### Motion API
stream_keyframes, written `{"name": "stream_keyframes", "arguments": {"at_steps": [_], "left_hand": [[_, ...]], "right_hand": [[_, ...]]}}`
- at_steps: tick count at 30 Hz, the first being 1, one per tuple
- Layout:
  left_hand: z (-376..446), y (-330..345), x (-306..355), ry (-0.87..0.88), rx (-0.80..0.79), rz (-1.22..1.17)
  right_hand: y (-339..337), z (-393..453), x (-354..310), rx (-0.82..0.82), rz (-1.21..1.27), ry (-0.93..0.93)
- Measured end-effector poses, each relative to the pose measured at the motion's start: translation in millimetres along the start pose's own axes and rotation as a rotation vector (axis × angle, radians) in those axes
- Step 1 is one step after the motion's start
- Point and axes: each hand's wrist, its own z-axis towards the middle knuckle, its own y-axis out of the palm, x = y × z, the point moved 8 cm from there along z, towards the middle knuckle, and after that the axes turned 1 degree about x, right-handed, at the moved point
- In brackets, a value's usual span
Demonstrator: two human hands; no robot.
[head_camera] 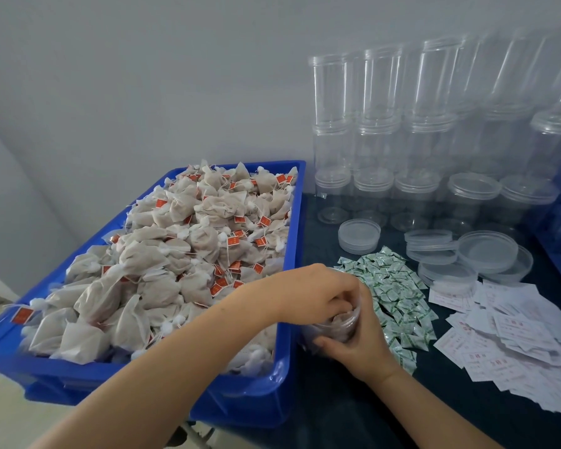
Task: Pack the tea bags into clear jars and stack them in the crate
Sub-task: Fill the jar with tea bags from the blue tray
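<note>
- The right hand (358,343) is curling round a clear jar (336,325) just right of the blue crate (292,222).
- The left hand (318,293) is reaching over the jar's mouth, fingers bent inside, pinching tea bags (175,254).
- Red tags and white slips (515,338) are too blurred to read.

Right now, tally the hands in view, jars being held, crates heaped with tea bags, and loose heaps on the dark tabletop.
Hands: 2, left hand and right hand
Held jar: 1
Blue crate heaped with tea bags: 1
Loose heaps: 2, green-white sachets and white paper slips
Total: 6
</note>
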Motion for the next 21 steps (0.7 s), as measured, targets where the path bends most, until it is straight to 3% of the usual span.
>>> {"name": "stream_keyframes", "arguments": {"at_steps": [4,11,17,21], "left_hand": [[-5.7,-16.4,-5.5,-0.019,0.047,-0.083],[-30.9,-66.6,-35.1,-0.084,0.340,-0.208],[-72.5,-100.6,-87.1,-0.265,0.665,-0.061],[-92.6,-99.6,-128.5,-0.453,0.751,0.080]], "right_hand": [[2.1,-0.6,1.4,-0.013,-0.014,0.006],[0.5,-3.8,5.3,-0.013,-0.072,0.010],[1.9,-3.7,5.8,-0.026,-0.065,0.019],[2.4,-3.9,6.6,-0.036,-0.066,0.029]]}}
